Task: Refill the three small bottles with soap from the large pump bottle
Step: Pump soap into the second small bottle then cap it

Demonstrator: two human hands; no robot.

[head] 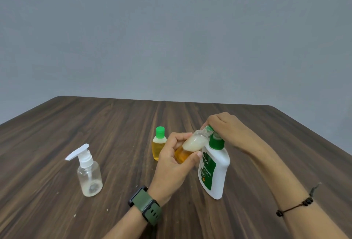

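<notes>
table (80, 124): dark wood-grain top filling the lower view, far corners showing rounded | wall (171, 29): plain grey-blue, rising directly behind the table's far edge | light: falling soft and even across the table, casting faint shadows

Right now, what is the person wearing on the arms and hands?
Both forearms are bare, with no sleeves in view. The left wrist carries a watch with a dark rectangular case and an olive-green strap with holes. The right wrist carries a thin dark cord bracelet with dark beads and a loose knotted end. No rings or gloves show on the fingers.
</notes>
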